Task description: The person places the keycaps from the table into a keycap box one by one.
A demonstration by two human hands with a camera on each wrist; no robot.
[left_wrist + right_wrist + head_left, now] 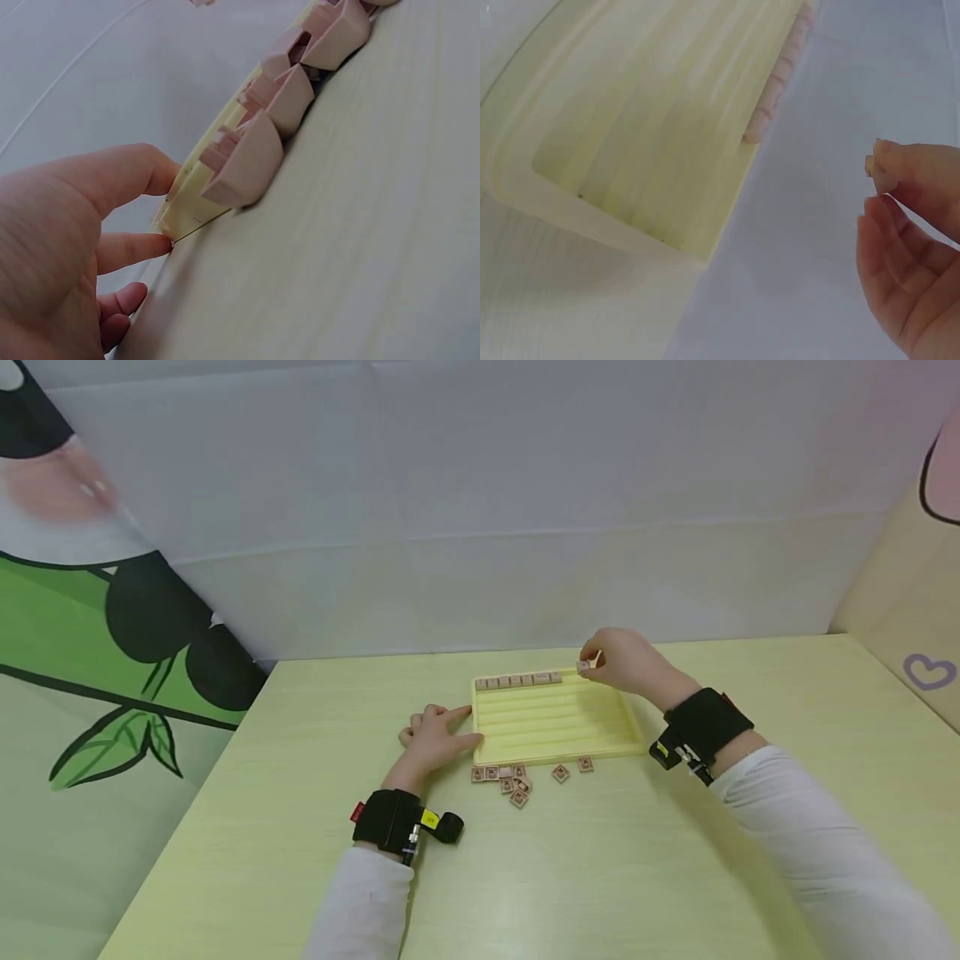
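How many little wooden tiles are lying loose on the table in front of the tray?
About 8: a cluster of six tiles near the tray's front left corner, two more to their right. Stacked ones may hide others.

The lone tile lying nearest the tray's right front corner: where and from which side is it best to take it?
Probably pinch the tile by two opposite edges from above: it lies flat, apart from the tile cluster, with free table around it.

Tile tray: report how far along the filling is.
Done: one row of tiles stands along the far edge of the tray, stopping short of the right end. In hand: the right hand pinches a tile at that end; the left hand touches the tray's left edge. Left: loose tiles on the table, and the nearer grooves.
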